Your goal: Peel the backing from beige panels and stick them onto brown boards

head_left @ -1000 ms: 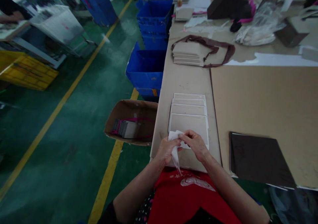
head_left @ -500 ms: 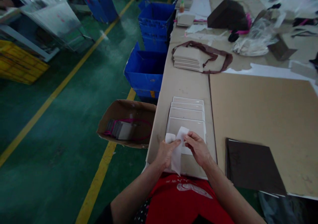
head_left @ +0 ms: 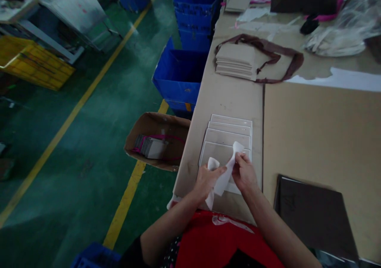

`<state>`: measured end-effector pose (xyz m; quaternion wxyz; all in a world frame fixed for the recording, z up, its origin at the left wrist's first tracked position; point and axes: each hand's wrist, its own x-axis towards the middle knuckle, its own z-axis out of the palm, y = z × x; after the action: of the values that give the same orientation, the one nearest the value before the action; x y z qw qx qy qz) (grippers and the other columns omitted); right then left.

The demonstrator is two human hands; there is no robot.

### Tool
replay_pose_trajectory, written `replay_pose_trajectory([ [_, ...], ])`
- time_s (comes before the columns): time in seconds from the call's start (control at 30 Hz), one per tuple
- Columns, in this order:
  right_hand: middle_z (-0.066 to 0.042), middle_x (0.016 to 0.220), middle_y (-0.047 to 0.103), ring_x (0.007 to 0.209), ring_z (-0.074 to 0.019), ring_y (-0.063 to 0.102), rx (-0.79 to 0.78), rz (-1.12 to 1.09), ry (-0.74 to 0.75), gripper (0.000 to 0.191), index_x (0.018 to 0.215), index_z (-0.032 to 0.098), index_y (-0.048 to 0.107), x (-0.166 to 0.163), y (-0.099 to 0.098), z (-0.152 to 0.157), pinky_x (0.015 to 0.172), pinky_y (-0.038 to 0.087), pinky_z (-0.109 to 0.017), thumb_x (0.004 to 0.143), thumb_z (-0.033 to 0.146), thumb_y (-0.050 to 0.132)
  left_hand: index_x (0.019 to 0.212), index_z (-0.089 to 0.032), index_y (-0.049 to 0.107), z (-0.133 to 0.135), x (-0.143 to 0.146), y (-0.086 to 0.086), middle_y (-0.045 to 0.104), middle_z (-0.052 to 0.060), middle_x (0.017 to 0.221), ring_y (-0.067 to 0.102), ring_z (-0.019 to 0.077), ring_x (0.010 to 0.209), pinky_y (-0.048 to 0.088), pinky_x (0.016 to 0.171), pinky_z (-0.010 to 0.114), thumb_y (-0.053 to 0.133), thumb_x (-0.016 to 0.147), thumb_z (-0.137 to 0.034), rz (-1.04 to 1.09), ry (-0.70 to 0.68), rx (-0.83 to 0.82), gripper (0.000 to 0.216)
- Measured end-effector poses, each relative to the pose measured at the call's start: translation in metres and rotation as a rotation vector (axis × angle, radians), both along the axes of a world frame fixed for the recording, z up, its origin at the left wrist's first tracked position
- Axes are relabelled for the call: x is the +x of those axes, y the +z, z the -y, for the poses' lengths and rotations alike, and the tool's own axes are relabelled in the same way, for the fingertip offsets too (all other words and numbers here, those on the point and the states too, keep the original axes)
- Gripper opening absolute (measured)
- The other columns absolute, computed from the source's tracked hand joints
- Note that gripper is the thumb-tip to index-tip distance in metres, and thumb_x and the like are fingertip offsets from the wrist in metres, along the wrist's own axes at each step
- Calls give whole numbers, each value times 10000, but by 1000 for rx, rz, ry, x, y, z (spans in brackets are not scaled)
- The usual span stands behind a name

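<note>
Both my hands work over the near edge of a long beige table [head_left: 232,97]. My left hand [head_left: 207,179] is closed on crumpled white strips of paper backing [head_left: 213,165]. My right hand [head_left: 244,173] pinches the end of a white strip [head_left: 229,169] and lifts it up off the nearest grey card [head_left: 220,153]. That card lies at the front of an overlapping row of grey cards with white borders [head_left: 229,127].
A brown cardboard sheet [head_left: 321,133] covers the table's right half, with a dark brown sheet [head_left: 315,216] on it. A bundle of cards tied with brown ribbon [head_left: 236,60] lies farther back. Below the table's left edge sit a cardboard box [head_left: 157,141] and blue crates [head_left: 180,71].
My right hand has pulled the white strip farther up and to the right off the front card. The left hand keeps its hold on the peeled strips. The camera has shifted slightly.
</note>
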<state>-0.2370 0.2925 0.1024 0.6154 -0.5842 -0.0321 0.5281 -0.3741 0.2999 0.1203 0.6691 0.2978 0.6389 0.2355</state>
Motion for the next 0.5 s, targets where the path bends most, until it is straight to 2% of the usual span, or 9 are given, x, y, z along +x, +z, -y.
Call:
replay_pose_trajectory([
  [0.07,77,593,512,472,-91,430,-37,56,90,377,755,238,530,21,-3,-9,456,355,-233,605,457,798,735,-137,696,-6,-11,1,623,4,597,556,138,535,371,500,219,825,623,-342,-117,-111,93,267],
  [0.13,62,591,534,464,-92,414,-92,193,315,340,778,221,590,39,-6,-19,442,309,-233,652,487,760,791,-153,714,-14,-24,1,628,2,634,572,148,591,386,560,225,770,692,-301,-276,-237,242,186],
  [0.23,17,658,622,571,-127,512,-107,547,690,285,765,189,675,51,-12,-39,527,361,-250,733,473,689,874,-187,730,-27,-37,-4,664,38,792,611,181,748,416,686,253,620,838,-268,-561,-475,483,141],
  [0.3,7,692,656,647,-147,559,-52,750,861,252,754,191,698,47,-17,-53,597,387,-259,777,436,645,937,-206,726,-34,-38,-10,661,58,917,617,193,848,425,752,265,547,884,-228,-697,-607,583,188],
  [0.4,2,704,679,672,-155,582,-5,918,993,221,776,200,705,32,-25,-73,623,381,-260,821,388,599,1062,-239,689,-40,-34,-20,630,58,1058,616,189,931,438,797,258,533,880,-170,-779,-724,608,250],
  [0.5,-6,717,691,677,-158,594,-15,1013,1069,195,791,206,698,21,-31,-84,628,376,-261,841,363,594,1113,-250,653,-43,-30,-29,612,52,1094,612,188,960,453,813,255,537,878,-159,-811,-781,603,278],
])
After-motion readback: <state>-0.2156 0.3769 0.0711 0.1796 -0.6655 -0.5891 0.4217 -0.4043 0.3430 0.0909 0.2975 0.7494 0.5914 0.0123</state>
